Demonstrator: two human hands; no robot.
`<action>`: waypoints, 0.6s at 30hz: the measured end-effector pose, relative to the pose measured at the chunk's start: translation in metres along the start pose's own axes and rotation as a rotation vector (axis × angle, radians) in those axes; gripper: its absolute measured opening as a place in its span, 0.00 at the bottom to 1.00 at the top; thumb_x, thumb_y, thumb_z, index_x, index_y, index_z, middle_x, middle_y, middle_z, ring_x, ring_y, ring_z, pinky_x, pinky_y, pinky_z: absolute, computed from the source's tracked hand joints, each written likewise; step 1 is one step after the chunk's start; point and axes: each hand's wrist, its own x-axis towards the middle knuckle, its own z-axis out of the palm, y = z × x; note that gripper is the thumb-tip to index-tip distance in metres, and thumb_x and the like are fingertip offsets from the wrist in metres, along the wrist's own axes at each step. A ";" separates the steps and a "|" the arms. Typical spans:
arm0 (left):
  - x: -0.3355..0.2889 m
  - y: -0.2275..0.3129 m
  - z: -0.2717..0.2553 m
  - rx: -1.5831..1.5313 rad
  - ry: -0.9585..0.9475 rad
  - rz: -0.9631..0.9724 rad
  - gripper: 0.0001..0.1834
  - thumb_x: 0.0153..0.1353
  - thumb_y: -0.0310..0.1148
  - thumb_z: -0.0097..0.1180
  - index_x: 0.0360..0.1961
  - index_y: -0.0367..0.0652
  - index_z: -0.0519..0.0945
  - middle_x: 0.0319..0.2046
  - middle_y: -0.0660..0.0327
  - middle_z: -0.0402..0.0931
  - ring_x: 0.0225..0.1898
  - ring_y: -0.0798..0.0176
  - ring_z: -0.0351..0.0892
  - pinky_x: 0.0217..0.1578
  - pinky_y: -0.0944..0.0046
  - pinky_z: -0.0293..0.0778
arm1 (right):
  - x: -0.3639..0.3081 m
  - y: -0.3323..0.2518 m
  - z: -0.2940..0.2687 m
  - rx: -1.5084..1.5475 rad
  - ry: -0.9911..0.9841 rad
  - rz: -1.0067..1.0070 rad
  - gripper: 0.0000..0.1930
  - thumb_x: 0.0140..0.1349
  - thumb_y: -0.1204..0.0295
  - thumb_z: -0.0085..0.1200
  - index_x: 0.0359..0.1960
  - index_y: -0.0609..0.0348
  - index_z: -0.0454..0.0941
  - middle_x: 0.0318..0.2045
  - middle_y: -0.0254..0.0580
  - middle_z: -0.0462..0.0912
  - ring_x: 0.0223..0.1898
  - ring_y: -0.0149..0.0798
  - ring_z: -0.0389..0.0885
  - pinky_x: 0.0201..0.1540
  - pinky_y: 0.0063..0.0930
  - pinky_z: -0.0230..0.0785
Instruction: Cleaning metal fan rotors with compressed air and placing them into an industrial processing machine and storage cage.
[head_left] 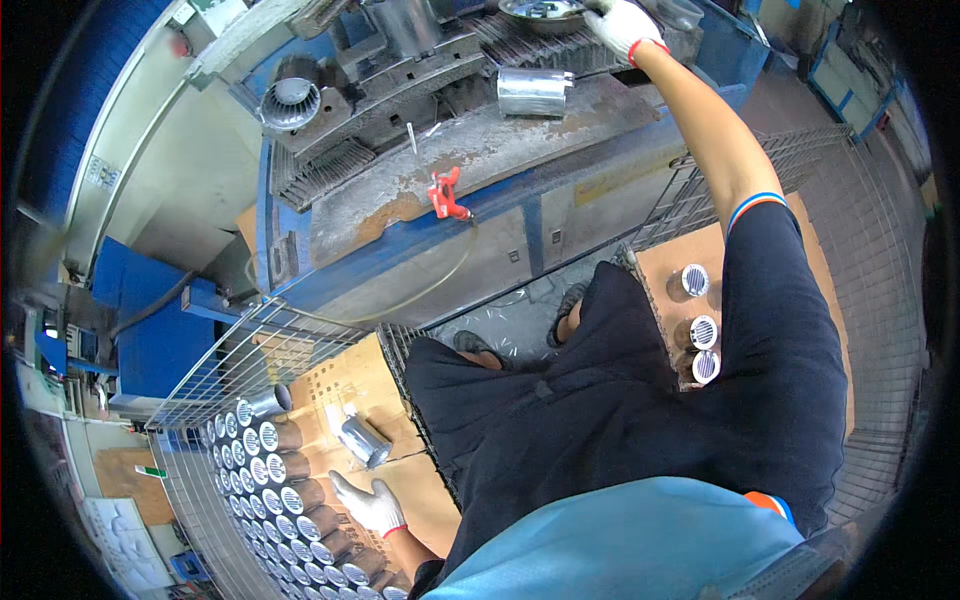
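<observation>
My left hand (pixel 370 503), in a white knit glove with a red cuff, is open with fingers spread above a cardboard sheet (pixel 405 420). Just beyond it a shiny metal cylinder (pixel 365 442) lies on its side, apart from the fingers. To its left, several metal cylinders with slotted ends (pixel 270 468) stand in packed rows. My right arm stretches far forward. The gloved right hand (pixel 622 28) is beside the rim of a shiny round metal piece (pixel 542 9) on the machine; the top edge cuts off part of its fingers, so its grip is unclear.
A metal cylinder (pixel 532 92) lies on the worn machine bench (pixel 470 150), with a red air gun (pixel 447 195) at its front edge. A finned round part (pixel 290 100) sits at the left. Wire cages (pixel 215 365) flank my legs; the right one holds several cylinders (pixel 703 332).
</observation>
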 end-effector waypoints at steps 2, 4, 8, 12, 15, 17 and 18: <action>-0.005 0.002 -0.005 -0.007 0.156 0.135 0.47 0.55 0.23 0.55 0.79 0.38 0.59 0.75 0.41 0.63 0.75 0.40 0.64 0.75 0.48 0.60 | -0.009 0.001 -0.002 -0.022 -0.056 -0.004 0.22 0.68 0.54 0.58 0.57 0.53 0.83 0.50 0.56 0.88 0.53 0.58 0.86 0.58 0.45 0.77; -0.011 0.006 -0.010 -0.049 0.197 0.140 0.45 0.57 0.21 0.55 0.79 0.37 0.61 0.75 0.42 0.64 0.74 0.41 0.65 0.75 0.48 0.61 | -0.021 0.000 -0.005 -0.097 -0.061 -0.022 0.23 0.70 0.51 0.54 0.60 0.48 0.82 0.51 0.53 0.88 0.53 0.58 0.85 0.59 0.47 0.76; -0.015 0.013 -0.013 -0.218 0.212 0.097 0.40 0.60 0.17 0.56 0.76 0.34 0.64 0.73 0.43 0.67 0.72 0.44 0.70 0.73 0.49 0.65 | -0.048 0.001 -0.021 -0.105 -0.008 -0.099 0.21 0.72 0.52 0.52 0.58 0.46 0.83 0.48 0.50 0.88 0.51 0.58 0.85 0.56 0.46 0.77; -0.011 0.022 -0.010 -0.269 0.235 0.128 0.40 0.60 0.15 0.57 0.76 0.34 0.65 0.72 0.44 0.68 0.72 0.44 0.71 0.72 0.49 0.67 | -0.055 0.003 -0.033 -0.036 0.027 -0.157 0.20 0.72 0.53 0.51 0.59 0.44 0.83 0.49 0.50 0.88 0.52 0.57 0.85 0.56 0.46 0.77; -0.006 0.034 -0.008 -0.316 0.273 0.179 0.38 0.61 0.16 0.57 0.75 0.34 0.67 0.70 0.44 0.70 0.68 0.44 0.74 0.70 0.50 0.70 | -0.046 0.001 -0.032 0.039 0.087 -0.128 0.21 0.72 0.53 0.51 0.61 0.44 0.82 0.51 0.50 0.88 0.53 0.57 0.85 0.57 0.46 0.77; -0.005 0.045 -0.007 -0.342 0.236 0.178 0.35 0.64 0.18 0.58 0.74 0.34 0.68 0.67 0.44 0.73 0.64 0.44 0.77 0.67 0.50 0.72 | -0.039 -0.002 -0.027 0.021 0.143 -0.055 0.22 0.71 0.53 0.51 0.62 0.46 0.82 0.52 0.51 0.87 0.54 0.57 0.85 0.58 0.47 0.76; -0.003 0.051 -0.005 -0.327 0.275 0.212 0.33 0.66 0.21 0.60 0.72 0.33 0.70 0.64 0.43 0.75 0.60 0.45 0.79 0.63 0.50 0.75 | -0.037 -0.003 -0.024 0.031 0.113 -0.024 0.23 0.71 0.54 0.51 0.62 0.47 0.81 0.53 0.52 0.87 0.55 0.58 0.84 0.59 0.48 0.76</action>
